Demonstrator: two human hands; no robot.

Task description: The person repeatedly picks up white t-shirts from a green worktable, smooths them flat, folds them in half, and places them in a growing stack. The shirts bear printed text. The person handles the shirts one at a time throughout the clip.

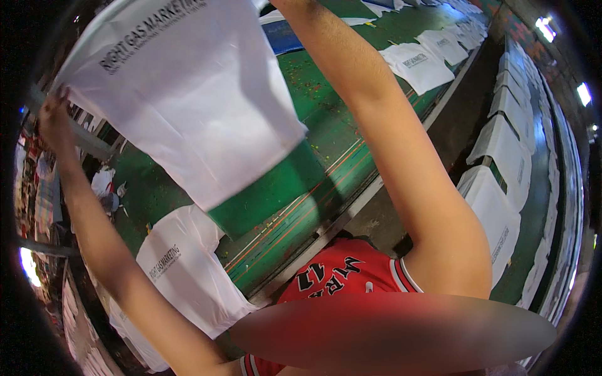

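Observation:
I hold up a white T-shirt (188, 100) with dark printed lettering, spread in the air above a long green table (326, 144). My left hand (53, 122) grips the shirt's left edge with closed fingers. My right arm reaches up to the shirt's top right, and the right hand itself is cut off at the upper edge of the picture. Below the raised shirt another white printed T-shirt (188, 269) lies flat on the table near me.
Several more white T-shirts (420, 62) lie in a row along the green table toward the far end. A second long table (501, 207) on the right carries a row of white shirts too. A dark aisle (451, 125) runs between both tables.

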